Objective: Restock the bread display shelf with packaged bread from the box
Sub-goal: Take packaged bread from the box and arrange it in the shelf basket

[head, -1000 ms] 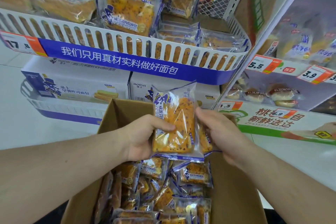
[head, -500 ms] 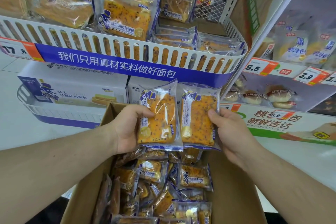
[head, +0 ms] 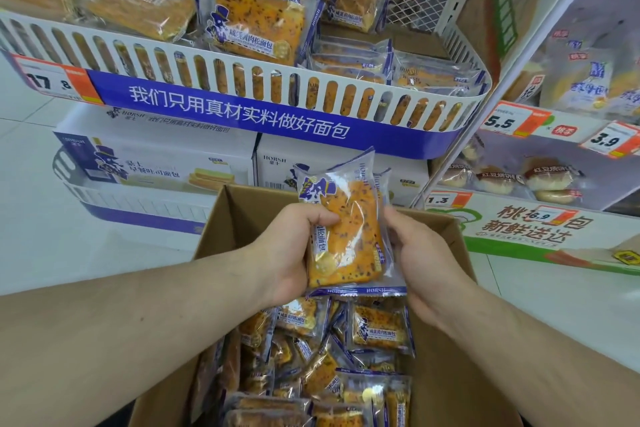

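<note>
Above the open cardboard box (head: 221, 218) I hold a stack of orange bread packets (head: 346, 229) upright between both hands. My left hand (head: 291, 253) grips the stack's left edge with thumb on the front. My right hand (head: 415, 253) holds its right side, fingers behind. Several more bread packets (head: 374, 329) lie loose in the box. The white slotted display shelf (head: 242, 80) with a blue banner sits above, holding similar packets (head: 256, 14).
White cartons (head: 156, 163) stand on the lower shelf behind the box. To the right is another rack with price tags (head: 505, 121) and round buns (head: 547, 177). White floor tiles lie to the left and right of the box.
The two packets held side by side half a second ago are now brought together into one stack between my hands. The view has tilted slightly.
</note>
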`<act>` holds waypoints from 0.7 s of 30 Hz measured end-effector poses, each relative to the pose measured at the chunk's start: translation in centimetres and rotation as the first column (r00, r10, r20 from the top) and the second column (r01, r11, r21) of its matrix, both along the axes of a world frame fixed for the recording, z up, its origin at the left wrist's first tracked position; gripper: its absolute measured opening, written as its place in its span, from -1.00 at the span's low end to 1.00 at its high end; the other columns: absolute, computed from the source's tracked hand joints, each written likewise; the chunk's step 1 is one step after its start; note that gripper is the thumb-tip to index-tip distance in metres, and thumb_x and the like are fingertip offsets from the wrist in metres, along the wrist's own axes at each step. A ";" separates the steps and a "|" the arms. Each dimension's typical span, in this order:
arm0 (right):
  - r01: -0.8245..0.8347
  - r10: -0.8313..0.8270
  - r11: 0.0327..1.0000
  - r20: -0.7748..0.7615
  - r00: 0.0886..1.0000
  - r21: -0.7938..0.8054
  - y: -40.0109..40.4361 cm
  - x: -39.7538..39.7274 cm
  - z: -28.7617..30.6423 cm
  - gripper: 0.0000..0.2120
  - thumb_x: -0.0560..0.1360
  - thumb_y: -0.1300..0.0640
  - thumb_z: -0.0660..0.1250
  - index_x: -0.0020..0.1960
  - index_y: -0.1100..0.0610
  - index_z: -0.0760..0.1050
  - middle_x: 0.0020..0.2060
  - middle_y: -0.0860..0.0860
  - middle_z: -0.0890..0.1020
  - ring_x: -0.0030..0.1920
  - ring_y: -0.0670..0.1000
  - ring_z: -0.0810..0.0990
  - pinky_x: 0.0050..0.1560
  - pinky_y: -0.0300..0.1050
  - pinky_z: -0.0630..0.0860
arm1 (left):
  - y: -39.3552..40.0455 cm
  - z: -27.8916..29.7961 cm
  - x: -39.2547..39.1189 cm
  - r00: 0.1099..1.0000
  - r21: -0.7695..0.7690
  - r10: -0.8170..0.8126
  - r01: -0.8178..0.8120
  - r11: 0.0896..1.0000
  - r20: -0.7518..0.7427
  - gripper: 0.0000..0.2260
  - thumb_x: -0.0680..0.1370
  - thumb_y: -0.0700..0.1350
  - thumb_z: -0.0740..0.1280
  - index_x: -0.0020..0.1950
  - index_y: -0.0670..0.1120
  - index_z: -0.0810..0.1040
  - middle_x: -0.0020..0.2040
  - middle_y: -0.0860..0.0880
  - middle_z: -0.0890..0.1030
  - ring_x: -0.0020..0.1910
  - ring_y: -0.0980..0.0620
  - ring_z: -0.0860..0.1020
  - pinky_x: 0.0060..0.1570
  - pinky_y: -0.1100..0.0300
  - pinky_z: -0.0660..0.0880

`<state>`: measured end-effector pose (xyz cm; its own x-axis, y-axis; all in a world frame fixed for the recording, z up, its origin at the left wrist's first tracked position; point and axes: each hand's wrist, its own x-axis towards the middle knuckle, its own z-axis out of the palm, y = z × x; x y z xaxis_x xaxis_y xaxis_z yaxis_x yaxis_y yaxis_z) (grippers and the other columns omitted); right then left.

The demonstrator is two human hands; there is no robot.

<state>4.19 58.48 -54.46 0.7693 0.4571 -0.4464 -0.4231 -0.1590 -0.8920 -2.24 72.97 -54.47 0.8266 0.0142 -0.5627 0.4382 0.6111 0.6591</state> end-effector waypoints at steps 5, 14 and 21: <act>-0.179 0.194 0.972 0.094 0.976 -0.152 -0.2 0.1 0.2 -0.60 0.42 0.17 0.53 0.22 0.15 0.55 -0.01 0.08 0.74 0.00 0.09 0.73 0.13 0.14 0.62 | 0.0 -0.6 -0.1 1.000 0.130 0.015 -0.016 0.991 0.013 -0.59 0.48 -0.14 0.34 0.32 -0.16 0.52 0.12 -0.21 0.68 0.07 -0.23 0.67 -0.03 -0.10 0.62; -0.627 0.632 0.680 -0.130 0.764 -0.380 -3.0 3.4 0.5 -0.62 0.47 0.33 0.44 0.27 0.21 0.50 0.08 0.18 0.71 0.07 0.18 0.70 0.10 0.19 0.63 | 4.1 -1.5 0.6 0.930 0.525 -0.366 0.298 0.797 0.028 -0.11 0.17 0.40 0.49 0.43 0.10 0.38 0.32 -0.04 0.53 0.27 -0.09 0.51 0.32 -0.12 0.39; -0.836 0.804 0.500 -0.239 0.545 -0.226 -3.1 3.5 -1.5 -0.37 0.31 0.16 0.53 0.31 0.31 0.43 0.20 0.32 0.61 0.21 0.32 0.60 0.27 0.35 0.46 | 2.3 -3.4 -0.1 0.743 0.527 -0.668 0.582 0.619 -0.035 -0.11 0.14 -0.20 0.62 0.39 0.10 0.32 0.18 -0.07 0.61 0.09 -0.06 0.66 0.08 -0.03 0.61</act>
